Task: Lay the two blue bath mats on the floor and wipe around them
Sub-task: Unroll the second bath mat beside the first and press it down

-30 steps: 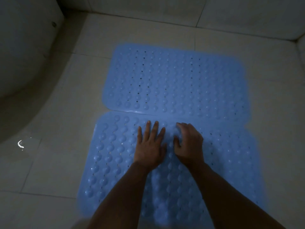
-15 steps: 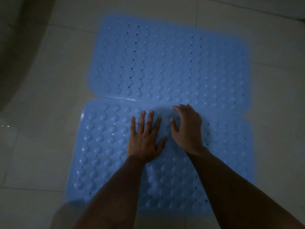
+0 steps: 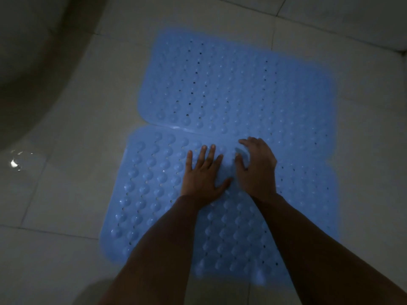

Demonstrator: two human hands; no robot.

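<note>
Nearest, both forearms reach out over the near blue rubber bath mat with raised bumps and small holes [image 3: 167, 194], which lies flat on the pale tiled floor [image 3: 55, 194]. The left hand [image 3: 203, 177] presses on it palm down, fingers straight and spread, holding nothing. The right hand [image 3: 256, 168] rests beside it near the mat's far edge, fingers arched with the tips down on the mat; it seems to grip nothing. To seat this mat well, I judge the pressure should work outward from the middle toward the edges. Beyond, the far blue bumped bath mat [image 3: 231, 84] lies flat, its near edge meeting the first mat, seemingly overlapping slightly. Both look soft and flexible.
</note>
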